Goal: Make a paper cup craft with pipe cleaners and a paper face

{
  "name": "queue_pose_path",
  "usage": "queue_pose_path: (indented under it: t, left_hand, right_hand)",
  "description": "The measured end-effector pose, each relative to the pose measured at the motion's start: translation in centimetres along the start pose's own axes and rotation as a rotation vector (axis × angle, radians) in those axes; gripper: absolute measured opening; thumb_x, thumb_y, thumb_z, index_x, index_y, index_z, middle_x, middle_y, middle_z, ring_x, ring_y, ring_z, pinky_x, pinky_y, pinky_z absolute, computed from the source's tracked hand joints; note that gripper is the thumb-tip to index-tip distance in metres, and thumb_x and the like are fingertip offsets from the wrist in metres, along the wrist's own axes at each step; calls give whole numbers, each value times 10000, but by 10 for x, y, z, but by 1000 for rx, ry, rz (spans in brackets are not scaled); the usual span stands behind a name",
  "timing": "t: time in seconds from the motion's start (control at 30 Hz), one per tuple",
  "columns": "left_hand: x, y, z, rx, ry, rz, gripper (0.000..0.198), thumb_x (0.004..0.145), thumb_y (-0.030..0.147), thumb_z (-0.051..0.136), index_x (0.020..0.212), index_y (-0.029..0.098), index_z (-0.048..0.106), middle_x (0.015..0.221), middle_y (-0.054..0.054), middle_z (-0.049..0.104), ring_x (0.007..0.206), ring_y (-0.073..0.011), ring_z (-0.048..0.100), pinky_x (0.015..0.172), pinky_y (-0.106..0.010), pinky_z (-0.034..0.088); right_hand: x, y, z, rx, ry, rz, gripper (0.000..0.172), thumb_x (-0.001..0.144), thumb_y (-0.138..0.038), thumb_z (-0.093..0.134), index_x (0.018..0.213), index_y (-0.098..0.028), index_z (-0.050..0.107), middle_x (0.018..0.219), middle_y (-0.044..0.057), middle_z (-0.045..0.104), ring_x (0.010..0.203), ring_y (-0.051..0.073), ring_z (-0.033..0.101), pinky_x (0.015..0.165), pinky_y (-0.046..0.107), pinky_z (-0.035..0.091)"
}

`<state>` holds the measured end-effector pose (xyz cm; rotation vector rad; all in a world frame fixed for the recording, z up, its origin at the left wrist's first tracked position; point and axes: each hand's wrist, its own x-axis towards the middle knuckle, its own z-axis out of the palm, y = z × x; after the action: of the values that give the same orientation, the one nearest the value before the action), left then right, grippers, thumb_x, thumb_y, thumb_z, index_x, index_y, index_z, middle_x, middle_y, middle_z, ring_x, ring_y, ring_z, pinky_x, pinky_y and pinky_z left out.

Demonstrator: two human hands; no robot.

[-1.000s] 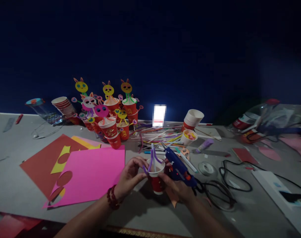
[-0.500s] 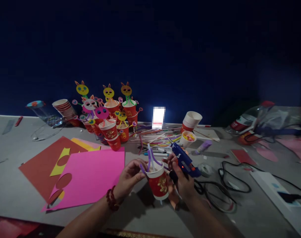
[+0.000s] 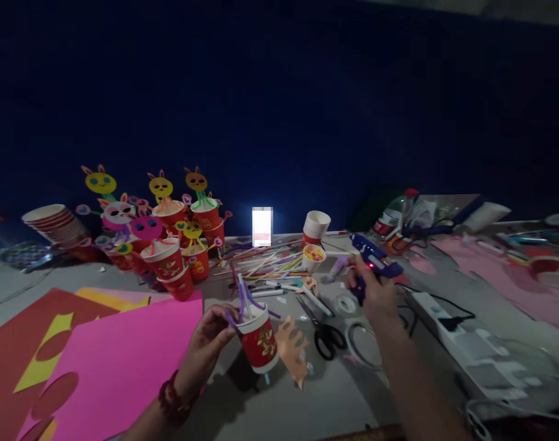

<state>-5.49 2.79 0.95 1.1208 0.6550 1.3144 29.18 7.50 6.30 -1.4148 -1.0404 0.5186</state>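
My left hand (image 3: 205, 345) grips the rim of a red paper cup (image 3: 260, 345) with purple pipe cleaners (image 3: 243, 299) and a white stick poking out of it; the cup is tilted a little above the grey table (image 3: 316, 398). My right hand (image 3: 376, 297) is stretched out to the right and wrapped round a blue glue gun (image 3: 374, 260) with a small red light on it. Between the hands, black scissors (image 3: 320, 331) and an orange paper cut-out (image 3: 291, 346) lie on the table.
Pink (image 3: 118, 361), red and yellow paper sheets lie at the left. Finished cup figures with animal faces (image 3: 169, 226) and cup stacks (image 3: 59, 226) stand at the back, with strewn straws and pens (image 3: 265, 263). A white power strip (image 3: 449, 324), cables, tape roll and bottle (image 3: 392, 217) crowd the right.
My right hand has carried the glue gun away from the cup, up and to the right. The left hand keeps the cup. The view has swung to the right.
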Motion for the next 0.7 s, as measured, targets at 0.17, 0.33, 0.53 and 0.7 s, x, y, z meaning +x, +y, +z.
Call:
queue_pose_path:
  t: [0.17, 0.33, 0.53, 0.7]
  left_hand:
    - [-2, 1, 2, -7, -11, -22, 149, 810, 221, 740, 894, 185, 624, 964, -66, 611, 943, -218, 599, 825, -309, 500]
    - [-2, -2, 2, -17, -28, -19, 117, 825, 212, 723, 874, 196, 618, 940, -46, 616, 907, -195, 598, 800, -285, 507]
    - [-1, -6, 4, -12, -36, -36, 124, 817, 217, 735, 885, 209, 631, 947, -38, 626, 926, -191, 598, 816, -277, 502]
    - [0, -2, 7, -3, -4, 12, 166, 797, 248, 759, 863, 187, 620, 920, -47, 611, 905, -198, 591, 788, -286, 492]
  right_hand:
    - [54, 41, -61, -482, 63, -43, 357, 707, -556, 673, 733, -215, 568, 530, 3, 536, 559, 232, 547, 577, 343, 410]
    - [70, 74, -80, -787, -26, -113, 246, 768, -434, 623, 816, -200, 564, 838, 110, 652, 816, 301, 605, 690, 366, 429]
    - [89, 95, -76, -936, -174, -177, 238, 720, -203, 678, 938, -161, 592, 1063, 163, 655, 980, 303, 610, 769, 349, 452]
    - [106, 94, -72, -909, -343, -224, 229, 649, -168, 752, 840, -172, 626, 998, 162, 686, 892, 304, 643, 738, 359, 464]
